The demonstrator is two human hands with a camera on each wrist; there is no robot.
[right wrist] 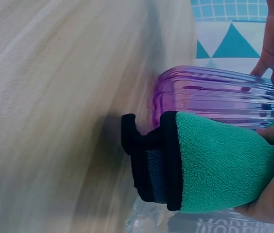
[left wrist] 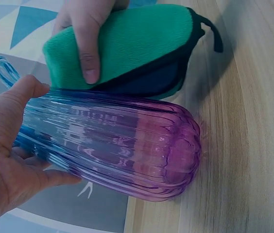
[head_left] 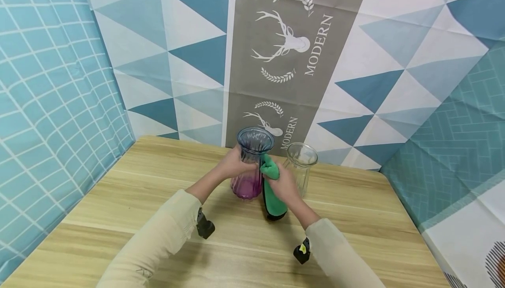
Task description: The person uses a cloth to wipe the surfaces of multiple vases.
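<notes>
The tinted vase (left wrist: 127,141) is upright to the left of the clear vase (head_left: 303,176); whether its base touches the table (head_left: 130,191) cannot be confirmed. The left hand (head_left: 235,165), on the side away from the clear vase, grips the tinted vase's upper body between thumb and fingers. The right hand (head_left: 285,184), just left of the clear vase, grips the folded green cloth (left wrist: 142,43) against or just beside the tinted wall. The step appears to be wiping the outside. Hold the ribbed glass firmly without squeezing; it may slip. Lay the cloth flat, follow the ribs lengthwise, and turn the vase in small increments. Limit outward strokes: the right knuckles could tip the clear vase.
</notes>
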